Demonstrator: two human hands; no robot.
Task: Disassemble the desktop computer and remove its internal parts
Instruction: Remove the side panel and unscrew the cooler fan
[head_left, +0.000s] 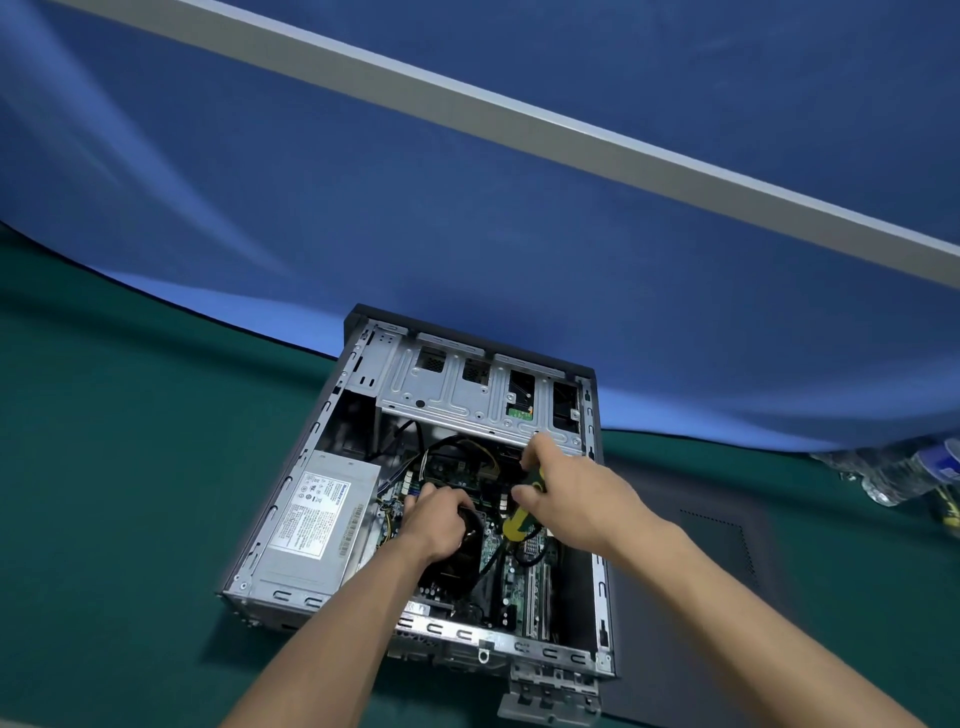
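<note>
Item: desktop computer (415, 499), lying on its side on my green table (104, 467), side cover off, interior facing up.

Nearest me: the rear edge of the metal chassis, slotted, with a loose bracket at its right corner.

My left hand (439, 522): down inside the case, fingers curled over the dark cooler fan (457, 556) on the green motherboard (519, 566).

My right hand (566, 499): closed around a yellow-and-green screwdriver (522, 514), held over the board's right half.

Left compartment: grey power supply (311, 525), white label up.

Farther: bundled cables, then the silver drive cage (467, 395) spanning the case's far end.

Right of the case: the dark side panel (701, 571), lying flat.

Beyond: blue partition (467, 208).
</note>
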